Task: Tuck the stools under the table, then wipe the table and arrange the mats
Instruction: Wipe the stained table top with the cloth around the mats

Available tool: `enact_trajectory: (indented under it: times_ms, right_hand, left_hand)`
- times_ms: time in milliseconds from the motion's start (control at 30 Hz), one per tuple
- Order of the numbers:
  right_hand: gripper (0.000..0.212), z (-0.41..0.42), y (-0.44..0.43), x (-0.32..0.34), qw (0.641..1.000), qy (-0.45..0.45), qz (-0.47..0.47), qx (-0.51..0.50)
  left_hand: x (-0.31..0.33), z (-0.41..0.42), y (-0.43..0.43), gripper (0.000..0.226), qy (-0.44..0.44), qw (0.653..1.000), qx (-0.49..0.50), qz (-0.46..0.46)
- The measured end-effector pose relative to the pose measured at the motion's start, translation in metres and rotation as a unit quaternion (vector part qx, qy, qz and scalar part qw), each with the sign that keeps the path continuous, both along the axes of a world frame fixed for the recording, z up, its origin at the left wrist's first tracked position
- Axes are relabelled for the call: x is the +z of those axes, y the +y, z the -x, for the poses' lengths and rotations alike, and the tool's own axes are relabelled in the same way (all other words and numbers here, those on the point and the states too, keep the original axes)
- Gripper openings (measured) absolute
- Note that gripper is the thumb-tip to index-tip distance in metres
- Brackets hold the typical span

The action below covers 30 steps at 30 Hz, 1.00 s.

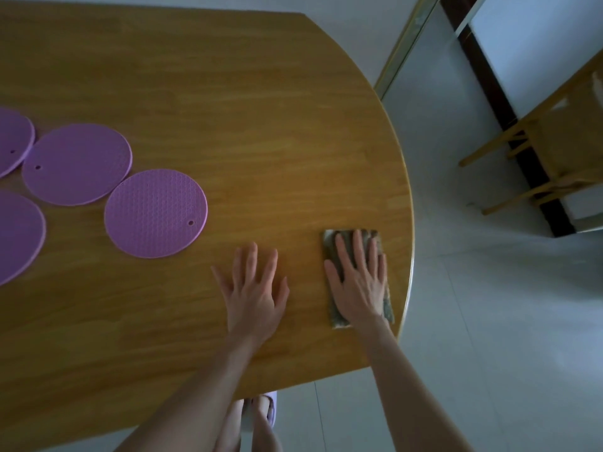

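Left hand [253,295] rests flat, fingers spread, holding nothing, near the table's [261,109] near edge. Right hand [359,282] presses flat on a grey cloth [336,316] by the right edge. 4 purple round mats [156,213] lie toward the left edge. A wooden stool [554,151] stands apart from the table.

The right hand [357,282] is covering most of the cloth [329,239], so only strips are peeking out past the fingertips [357,236] and beside the wrist. Way left of the fingers of the left hand [254,295], the upper mat [13,138] and lower mat [16,233] are getting chopped by the frame edge. Far right of the fingers, the stool [561,138] is running out of frame too.
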State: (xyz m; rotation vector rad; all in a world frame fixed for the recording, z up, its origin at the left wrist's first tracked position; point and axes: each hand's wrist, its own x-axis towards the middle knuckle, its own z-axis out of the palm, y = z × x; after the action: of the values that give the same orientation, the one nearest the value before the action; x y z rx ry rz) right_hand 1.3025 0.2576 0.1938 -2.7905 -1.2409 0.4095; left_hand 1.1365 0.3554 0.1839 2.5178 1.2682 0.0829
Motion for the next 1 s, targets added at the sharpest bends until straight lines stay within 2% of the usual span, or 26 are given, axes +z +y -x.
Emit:
enact_trajectory:
  times_ms: [133,267,367,467,533,667,767,867,933,1000]
  right_hand:
    - [0.063,0.013,-0.04,-0.004,0.997,-0.005,0.0,-0.072]
    - [0.059,0.055,-0.038,-0.008,1.0,0.008,-0.014,-0.012]
    - [0.061,0.03,-0.031,-0.005,0.999,-0.002,-0.014,0.042]
    - [0.064,0.005,-0.048,-0.006,0.999,-0.004,-0.025,-0.03]
    - [0.062,0.018,-0.057,-0.006,0.997,-0.004,-0.03,-0.065]
    - [0.06,0.058,-0.047,-0.009,1.0,0.013,-0.02,-0.01]
    - [0.061,0.035,-0.028,-0.003,0.999,0.021,-0.008,0.034]
    - [0.065,0.009,-0.038,-0.004,1.0,0.007,-0.02,-0.023]
    - [0.064,0.019,-0.049,-0.005,0.997,-0.004,-0.023,-0.077]
    - [0.063,0.044,-0.05,-0.006,0.996,0.0,-0.021,-0.087]
  left_hand:
    - [-0.001,0.001,-0.004,0.058,0.021,1.0,-0.01,-0.012]
    - [-0.001,0.0,-0.003,0.059,0.041,0.999,-0.012,-0.013]
    - [-0.001,0.001,-0.003,0.058,0.04,0.999,-0.016,-0.013]
    - [-0.001,0.001,-0.004,0.059,0.036,0.999,-0.013,-0.014]
    - [-0.001,0.0,-0.003,0.059,0.043,0.999,-0.011,-0.011]
    - [0.0,-0.002,-0.004,0.06,0.052,0.999,-0.009,-0.007]
    - [0.0,-0.002,-0.003,0.06,0.05,0.999,-0.013,-0.01]
    - [0.001,-0.001,-0.004,0.059,0.042,0.999,-0.014,-0.011]
    - [0.002,-0.001,-0.003,0.059,0.039,0.999,-0.014,-0.01]
    - [0.002,-0.002,-0.002,0.059,0.043,0.999,-0.013,-0.011]
